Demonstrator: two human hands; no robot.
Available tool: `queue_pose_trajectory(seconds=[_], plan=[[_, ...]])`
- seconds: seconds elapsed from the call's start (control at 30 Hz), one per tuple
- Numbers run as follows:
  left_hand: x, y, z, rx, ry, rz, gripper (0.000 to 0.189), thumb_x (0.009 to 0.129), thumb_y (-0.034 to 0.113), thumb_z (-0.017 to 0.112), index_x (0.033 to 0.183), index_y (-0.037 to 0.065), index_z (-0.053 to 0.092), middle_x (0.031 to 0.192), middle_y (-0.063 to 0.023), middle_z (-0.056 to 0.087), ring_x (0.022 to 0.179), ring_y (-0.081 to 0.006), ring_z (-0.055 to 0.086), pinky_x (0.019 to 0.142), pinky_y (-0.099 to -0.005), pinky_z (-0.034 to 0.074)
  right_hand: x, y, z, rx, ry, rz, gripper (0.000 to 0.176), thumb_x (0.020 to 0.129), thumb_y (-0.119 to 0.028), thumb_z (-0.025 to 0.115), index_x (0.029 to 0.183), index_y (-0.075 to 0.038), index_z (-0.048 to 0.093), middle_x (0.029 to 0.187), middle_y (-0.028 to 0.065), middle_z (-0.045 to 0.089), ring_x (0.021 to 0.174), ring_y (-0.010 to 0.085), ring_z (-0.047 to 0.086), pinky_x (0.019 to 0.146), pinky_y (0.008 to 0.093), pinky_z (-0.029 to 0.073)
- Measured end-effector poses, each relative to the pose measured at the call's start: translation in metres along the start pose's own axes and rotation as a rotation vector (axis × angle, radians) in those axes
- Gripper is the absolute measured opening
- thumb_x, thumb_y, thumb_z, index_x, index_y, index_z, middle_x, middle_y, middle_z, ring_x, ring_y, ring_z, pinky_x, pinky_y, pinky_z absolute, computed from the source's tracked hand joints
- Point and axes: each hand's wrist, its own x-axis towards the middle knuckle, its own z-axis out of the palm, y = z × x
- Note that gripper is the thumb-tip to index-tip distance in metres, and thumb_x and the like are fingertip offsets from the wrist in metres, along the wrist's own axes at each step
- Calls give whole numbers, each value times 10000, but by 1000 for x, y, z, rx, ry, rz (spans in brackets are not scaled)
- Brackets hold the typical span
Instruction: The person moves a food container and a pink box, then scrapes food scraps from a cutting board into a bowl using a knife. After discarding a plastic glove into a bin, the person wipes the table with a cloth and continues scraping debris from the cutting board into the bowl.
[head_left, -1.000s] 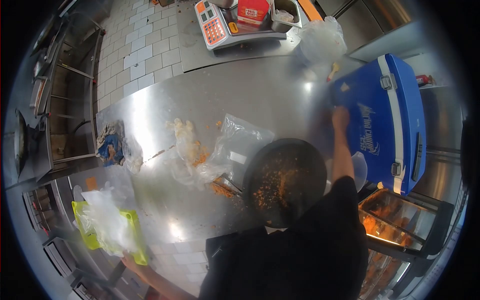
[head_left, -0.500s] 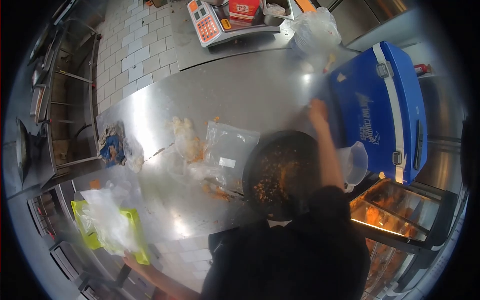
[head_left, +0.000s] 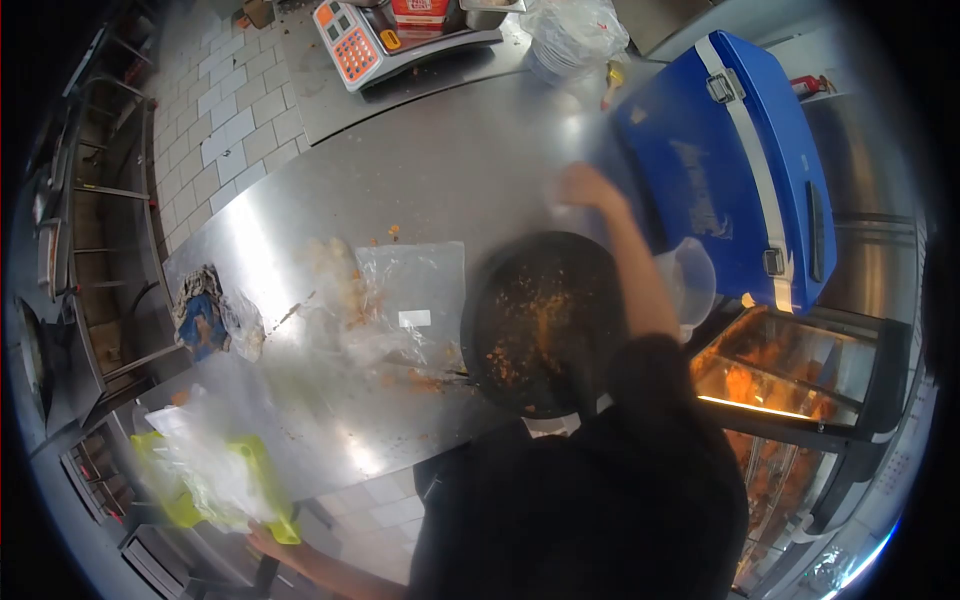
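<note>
My right hand (head_left: pixel 587 187) reaches over the steel table between the black pan and the blue cooler box (head_left: pixel 690 170). Its fingers look closed and slightly blurred; a pale smear shows at their tips, and I cannot make out what they hold. The black pan (head_left: pixel 585 290), with orange-brown food bits inside, lies below my right forearm. At lower left, my left hand (head_left: pixel 266 541) is at the near edge of a lime-green tray (head_left: pixel 262 480), by the clear plastic bags (head_left: pixel 205 470) on it. Whether its fingers grip the tray or bag is not clear.
Flat on the steel table (head_left: pixel 440 150) lies a clear bag (head_left: pixel 420 280) with a white label. Left of it are more crumpled plastic and a grey-blue rag (head_left: pixel 203 315). A clear jug (head_left: pixel 690 285) stands beside the cooler. At the back is a scale (head_left: pixel 350 50); a lit food cabinet (head_left: pixel 780 375) is at right.
The view has shifted, so most things appear further left. My right hand has moved away from the cooler across the table. My left hand stays at the tray's edge.
</note>
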Motion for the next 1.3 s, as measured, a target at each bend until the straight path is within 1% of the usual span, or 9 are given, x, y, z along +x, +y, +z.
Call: queue_pose_trajectory(seconds=[0.07, 0.33, 0.43, 0.63, 0.8, 1.0, 1.1, 1.17, 1.3], plan=[[-16, 22, 18, -1, 124, -90, 472, 937, 293, 518, 1263, -41, 447, 1232, -195, 506, 1082, -293, 521, 926, -425, 425, -41, 32, -32, -46, -326, 583, 136, 643, -193, 697, 661, -60, 709, 666, 120, 678, 618, 235, 672, 593, 355, 524], [13, -14, -14, 132, 38, 62, 442, 940, 284, 512, 1205, -67, 470, 1192, -191, 503, 1048, -278, 527, 914, -407, 428, -76, 56, 35, 220, -811, 868, 161, 661, -170, 744, 775, -58, 723, 806, 73, 715, 705, 177, 687, 599, 328, 535], [8, -18, -26, 368, -10, 202, 433, 937, 271, 525, 1194, -73, 471, 1182, -192, 506, 1047, -272, 530, 910, -400, 433, -28, 232, 232, -148, -561, 104, 203, 715, -218, 689, 843, -64, 720, 814, 67, 708, 719, 175, 667, 602, 340, 517], [-12, 6, 2, 310, 65, 208, 426, 940, 240, 540, 1218, -70, 447, 1193, -195, 517, 1057, -271, 544, 898, -392, 460, 1, -34, 30, 216, -490, 366, 291, 744, -301, 626, 759, -21, 705, 710, 82, 670, 637, 204, 609, 545, 392, 474], [-26, 12, 16, 173, 103, 76, 449, 931, 224, 518, 1263, -71, 451, 1272, -221, 451, 1099, -292, 516, 911, -390, 462, 72, -145, 66, 347, -745, 121, 250, 722, -279, 700, 813, -46, 715, 699, 72, 672, 662, 177, 637, 563, 347, 511], [-23, 3, 2, -118, 117, -49, 440, 934, 213, 560, 1275, -17, 402, 1255, -170, 511, 1059, -252, 563, 871, -372, 486, 69, -159, 8, 533, -589, -224, 217, 745, -265, 705, 763, -49, 704, 683, 93, 680, 617, 181, 654, 580, 332, 520], [6, -55, -44, -97, 159, -57, 447, 938, 210, 553, 1292, -15, 397, 1261, -163, 511, 1060, -248, 562, 870, -366, 479, 86, -96, 4, -428, -378, -492, 209, 750, -248, 675, 704, -45, 674, 704, 131, 670, 631, 270, 649, 592, 374, 516], [13, -66, -53, -15, 42, -21, 433, 945, 197, 538, 1292, -18, 394, 1262, -166, 512, 1065, -249, 562, 864, -366, 481, 80, -76, 20, -113, 114, 119, 169, 746, -223, 644, 703, -61, 657, 720, 154, 648, 666, 345, 620, 608, 414, 498], [-11, -16, 0, -114, 88, -133, 414, 954, 151, 503, 1313, -21, 393, 1255, -170, 519, 1041, -250, 584, 815, -359, 526, 63, -167, 66, 429, 113, -202, 138, 689, -165, 675, 769, -56, 646, 795, 155, 654, 747, 315, 615, 679, 399, 486]])
